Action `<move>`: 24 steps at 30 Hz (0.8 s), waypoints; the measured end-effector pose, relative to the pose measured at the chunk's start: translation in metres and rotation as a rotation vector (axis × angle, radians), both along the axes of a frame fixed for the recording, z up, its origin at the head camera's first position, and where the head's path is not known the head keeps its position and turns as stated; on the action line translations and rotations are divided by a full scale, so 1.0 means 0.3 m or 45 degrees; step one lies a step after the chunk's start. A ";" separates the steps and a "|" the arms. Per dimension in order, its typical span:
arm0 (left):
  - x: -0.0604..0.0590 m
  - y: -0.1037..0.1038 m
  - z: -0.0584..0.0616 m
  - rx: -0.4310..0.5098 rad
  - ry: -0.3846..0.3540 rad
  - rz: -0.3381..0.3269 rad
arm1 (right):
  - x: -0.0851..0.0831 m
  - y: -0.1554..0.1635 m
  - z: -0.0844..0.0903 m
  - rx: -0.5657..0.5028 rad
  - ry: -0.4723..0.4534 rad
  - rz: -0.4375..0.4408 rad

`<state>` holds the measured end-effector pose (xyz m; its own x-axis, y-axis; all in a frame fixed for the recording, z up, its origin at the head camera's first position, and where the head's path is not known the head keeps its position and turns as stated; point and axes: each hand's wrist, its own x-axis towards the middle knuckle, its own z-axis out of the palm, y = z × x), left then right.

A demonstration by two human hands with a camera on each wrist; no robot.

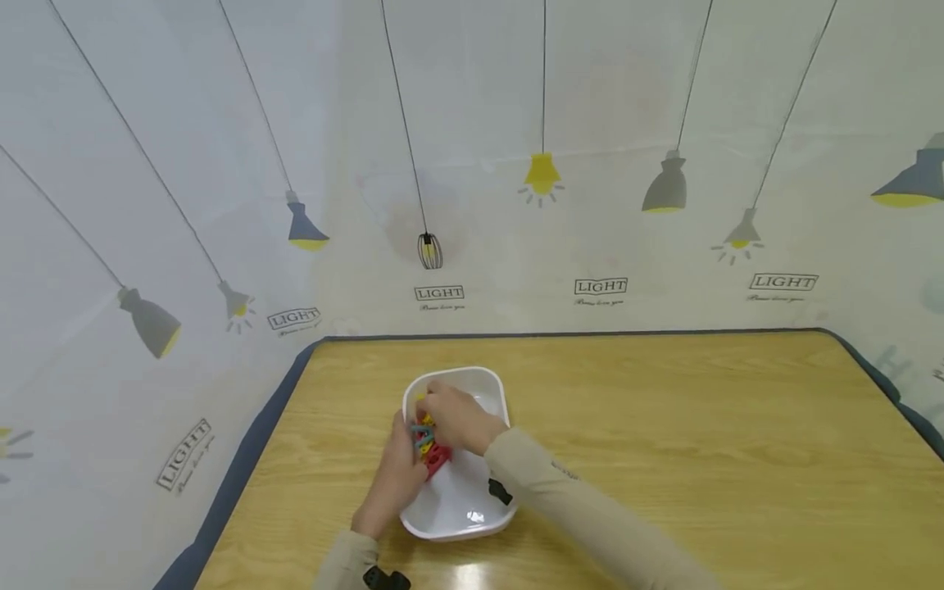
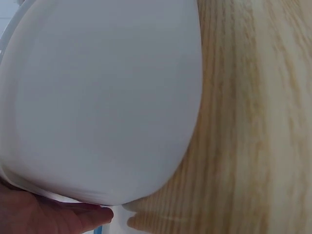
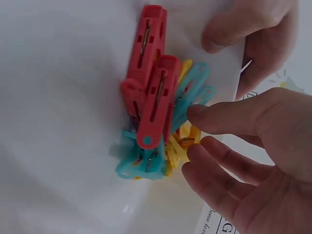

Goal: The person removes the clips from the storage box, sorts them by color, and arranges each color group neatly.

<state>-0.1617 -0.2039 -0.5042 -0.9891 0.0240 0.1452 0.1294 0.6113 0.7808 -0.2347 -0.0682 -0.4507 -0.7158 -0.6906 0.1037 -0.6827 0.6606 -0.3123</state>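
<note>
A white bowl (image 1: 472, 500) stands on the wooden table (image 1: 664, 426). A cluster of red, teal and yellow clothes pegs (image 1: 426, 442) is clipped on its left rim; the right wrist view shows the pegs (image 3: 156, 112) bunched tightly together. My left hand (image 1: 394, 483) grips the bowl's left rim beside the pegs, its thumb (image 3: 229, 34) over the edge. In the left wrist view the left hand (image 2: 44, 217) sits under the bowl's outer wall (image 2: 97, 97). My right hand (image 1: 451, 416) reaches over the bowl, and its fingertips (image 3: 197, 113) touch the teal and yellow pegs.
A black peg (image 1: 500, 490) is clipped on the bowl's right rim. The table's dark edge (image 1: 243, 459) meets a curtain printed with lamps (image 1: 542, 176) on the left and at the back. Bare wood stretches to the right of the bowl.
</note>
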 end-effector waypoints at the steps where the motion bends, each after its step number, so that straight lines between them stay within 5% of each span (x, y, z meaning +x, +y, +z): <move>1: 0.002 0.001 -0.001 -0.009 0.004 -0.004 | 0.001 0.002 -0.008 -0.003 0.002 -0.007; 17: 0.013 0.009 0.012 -0.063 0.004 0.026 | 0.000 -0.001 -0.032 -0.137 0.112 -0.056; 24: 0.012 0.008 0.012 -0.068 -0.024 0.029 | -0.001 -0.003 -0.008 -0.125 0.030 -0.195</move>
<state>-0.1581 -0.2014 -0.5007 -0.9920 0.0087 0.1257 0.1006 0.6547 0.7491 -0.2351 -0.0691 -0.4532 -0.8082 -0.5598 0.1829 -0.5845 0.7245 -0.3654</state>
